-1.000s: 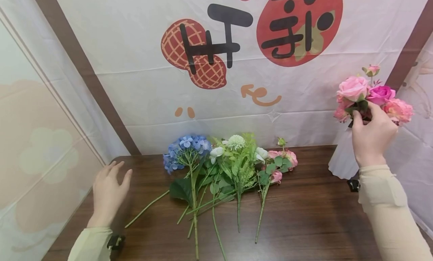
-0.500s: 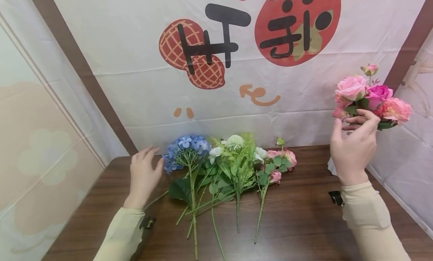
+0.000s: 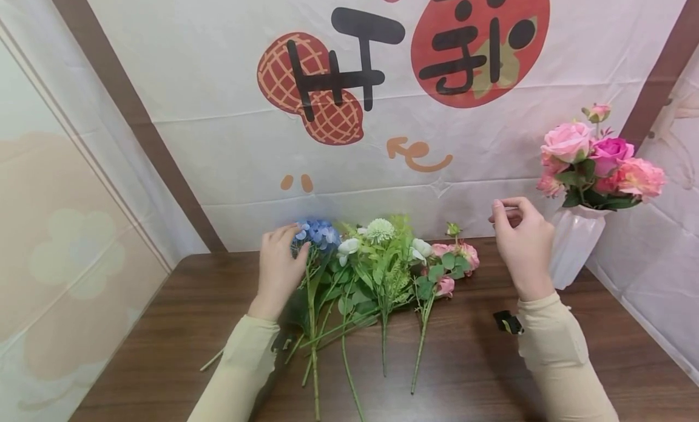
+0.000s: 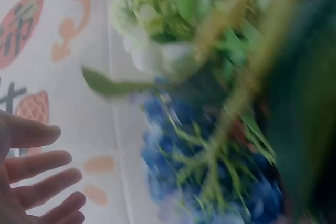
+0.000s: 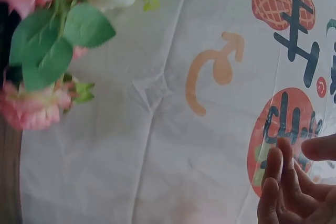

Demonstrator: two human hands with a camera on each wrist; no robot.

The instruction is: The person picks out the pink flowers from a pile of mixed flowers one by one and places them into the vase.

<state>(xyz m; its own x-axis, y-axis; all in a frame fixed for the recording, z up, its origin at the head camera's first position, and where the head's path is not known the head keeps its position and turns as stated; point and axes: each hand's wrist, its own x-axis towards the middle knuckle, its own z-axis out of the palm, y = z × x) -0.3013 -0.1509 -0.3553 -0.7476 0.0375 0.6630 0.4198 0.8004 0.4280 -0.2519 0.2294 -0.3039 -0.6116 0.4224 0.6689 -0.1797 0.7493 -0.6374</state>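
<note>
My left hand (image 3: 278,270) hovers over the blue hydrangea (image 3: 322,232), covering part of its bloom in the head view. Seen from the left wrist, that hand (image 4: 39,174) has its fingers spread and holds nothing, with the hydrangea's bloom (image 4: 210,177) to the right of it. My right hand (image 3: 525,249) is in the air left of the white vase (image 3: 576,246), fingers loosely bent and nothing in them. Pink and magenta roses (image 3: 568,142) stand in the vase. Pink rose sprays (image 5: 37,106) show at the left in the right wrist view, away from the right hand's fingers.
White flowers and green sprays (image 3: 384,270) lie beside the hydrangea on the brown wooden table (image 3: 475,361). A pink rose spray (image 3: 445,285) lies at their right, its stem pointing forward. Several stems cross each other. A printed cloth (image 3: 229,149) hangs right behind the table.
My left hand has moved right, from the table's left side to the hydrangea. My right hand has left the roses in the vase and moved left and down, uncovering the vase.
</note>
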